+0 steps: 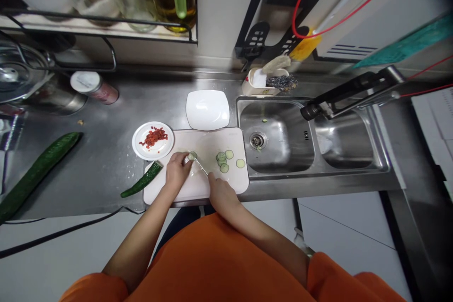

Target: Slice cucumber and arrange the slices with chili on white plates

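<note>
My right hand (222,193) is closed round the handle of a knife (201,167), whose narrow blade points up and left across the white cutting board (198,188). With its fingers pinched together, my left hand (177,170) holds a small pale cucumber piece (193,155) at the blade's tip. Several cucumber slices (222,156) lie loose on the board's right half. At the board's left edge rests a cut length of cucumber (142,180), its pale end on the board. My fingers partly hide the held piece.
A white plate of chopped red bits (154,138) and a white rectangular plate (207,109) adjoin the board. Far left lies a whole cucumber (38,174); a lidded jar (95,87) stands behind. To the right are a double sink (279,160) and a black faucet (339,94).
</note>
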Demonstrator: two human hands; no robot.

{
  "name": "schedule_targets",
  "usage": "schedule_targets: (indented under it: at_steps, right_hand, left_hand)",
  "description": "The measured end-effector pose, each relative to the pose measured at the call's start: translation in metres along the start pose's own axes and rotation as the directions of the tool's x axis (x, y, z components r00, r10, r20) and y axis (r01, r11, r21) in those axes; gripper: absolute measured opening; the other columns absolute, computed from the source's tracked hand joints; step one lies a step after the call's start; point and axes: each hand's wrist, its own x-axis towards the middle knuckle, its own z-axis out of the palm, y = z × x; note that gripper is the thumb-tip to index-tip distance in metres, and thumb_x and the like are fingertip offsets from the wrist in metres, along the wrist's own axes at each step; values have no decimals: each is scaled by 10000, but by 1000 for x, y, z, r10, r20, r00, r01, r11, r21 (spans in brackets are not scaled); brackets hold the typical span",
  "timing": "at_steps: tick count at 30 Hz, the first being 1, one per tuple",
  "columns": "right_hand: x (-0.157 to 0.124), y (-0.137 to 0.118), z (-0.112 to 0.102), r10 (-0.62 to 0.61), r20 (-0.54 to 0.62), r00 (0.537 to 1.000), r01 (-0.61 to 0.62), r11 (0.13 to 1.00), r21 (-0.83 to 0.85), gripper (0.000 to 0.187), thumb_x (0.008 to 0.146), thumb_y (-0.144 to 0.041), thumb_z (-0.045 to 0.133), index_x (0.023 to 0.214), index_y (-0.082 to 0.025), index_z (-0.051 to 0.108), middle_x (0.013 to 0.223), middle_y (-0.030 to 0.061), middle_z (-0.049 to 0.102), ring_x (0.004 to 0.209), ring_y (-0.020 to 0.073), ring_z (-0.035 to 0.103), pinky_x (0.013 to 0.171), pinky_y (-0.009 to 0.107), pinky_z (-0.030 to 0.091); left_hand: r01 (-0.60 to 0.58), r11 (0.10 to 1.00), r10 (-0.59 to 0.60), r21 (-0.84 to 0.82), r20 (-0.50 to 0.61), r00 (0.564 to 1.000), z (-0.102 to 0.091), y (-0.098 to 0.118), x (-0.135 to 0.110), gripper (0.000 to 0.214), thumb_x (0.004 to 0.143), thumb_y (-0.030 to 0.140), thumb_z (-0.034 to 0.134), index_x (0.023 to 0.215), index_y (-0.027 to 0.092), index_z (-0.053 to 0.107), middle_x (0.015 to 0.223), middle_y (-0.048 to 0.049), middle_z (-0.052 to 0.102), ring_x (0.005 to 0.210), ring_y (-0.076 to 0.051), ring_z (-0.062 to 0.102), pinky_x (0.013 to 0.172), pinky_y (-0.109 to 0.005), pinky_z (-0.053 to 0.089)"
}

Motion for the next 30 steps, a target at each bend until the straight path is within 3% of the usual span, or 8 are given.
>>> schedule_targets:
  at_steps: [11, 15, 24, 30]
  right_hand:
    - [-3, 1, -1, 20, 49, 999, -23, 998, 62, 438, 826, -9, 331, 1238, -136, 412, 973, 136, 644, 967, 232, 608, 756, 291, 414]
    - [-15, 10, -2, 45, 101, 994, -49, 998, 36, 450, 808, -6, 338, 1227, -145, 425, 957, 132, 647, 952, 249, 607, 702, 291, 410]
    - [-36, 36, -1, 39, 119, 992, -44, 998, 42, 401, 771, 16, 330, 1082, -185, 484, 884, 98, 658, 849, 220, 616, 615, 253, 347]
    - [-37, 42, 0, 45, 108, 993, -48, 998, 27, 424, 760, 16, 333, 1109, -178, 475, 880, 103, 658, 840, 230, 622, 595, 256, 340]
  left_hand:
    - [-8, 1000, 8, 11, -14, 1000, 1, -1, 0, 269, 762, 277, 577, 1003, 175, 636, 839, -48, 601, 726, -165, 533, 755, -294, 446]
    - [3, 1000, -2, 19, -13, 1000, 0, -1, 2, 271, 752, 290, 579, 992, 180, 642, 801, -46, 595, 745, -178, 540, 761, -298, 444]
    - [153, 987, -150, -42, 58, 987, -6, 6, 4, 152, 761, 305, 523, 821, 215, 630, 700, 8, 616, 649, -145, 552, 666, -255, 415]
    - [228, 971, -222, 65, -88, 971, -23, -3, 1, 197, 789, 311, 488, 871, 210, 636, 739, -17, 651, 666, -166, 579, 695, -277, 418]
